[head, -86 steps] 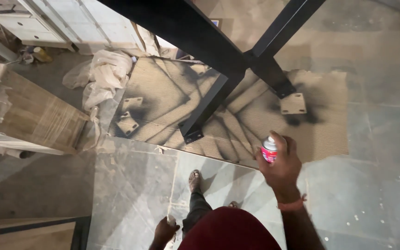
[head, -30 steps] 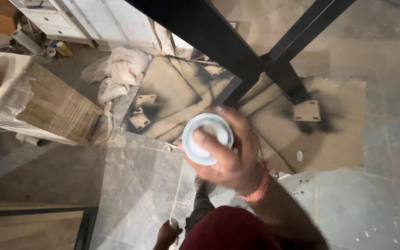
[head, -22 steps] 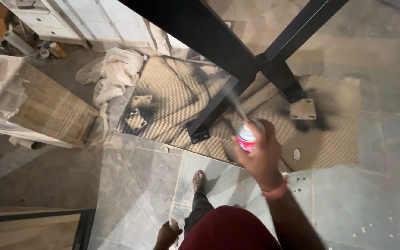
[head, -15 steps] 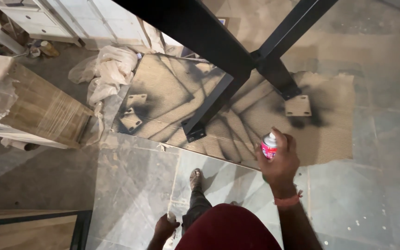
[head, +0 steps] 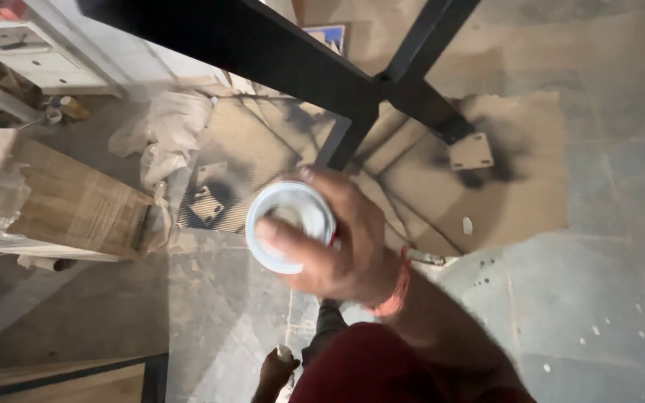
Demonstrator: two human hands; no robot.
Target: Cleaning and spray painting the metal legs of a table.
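Nearest the camera, at the bottom of the view, the left hand (head: 276, 367) hangs low beside the dark red clothing (head: 382, 369); it seems curled around something small and pale, but the view is too blurred to tell what, or how tightly it grips. Half a second ago it hung in much the same place.

The big change is in the right hand (head: 337, 242). Half a second ago it was held out low to the right, over the brown cardboard, gripping the spray can upright with its pink band showing. Now it has come up close to the camera at the centre, fingers wrapped around the spray can (head: 290, 224), which is tipped so that its round white end faces the lens. The forefinger lies across that end. An orange thread band (head: 396, 287) sits on the wrist.

Beyond the hand, the grey stone floor (head: 599, 298) runs out to the cardboard sheet (head: 516, 186), darkened with black overspray. The black metal frame (head: 337, 82) stands on it as before, its bars crossing the top of the view, with a pale foot plate (head: 471, 151) on the right. On the left lie a wooden panel (head: 76, 205) and crumpled pale wrapping (head: 162, 138), and at far left a white drawer unit (head: 31, 56).
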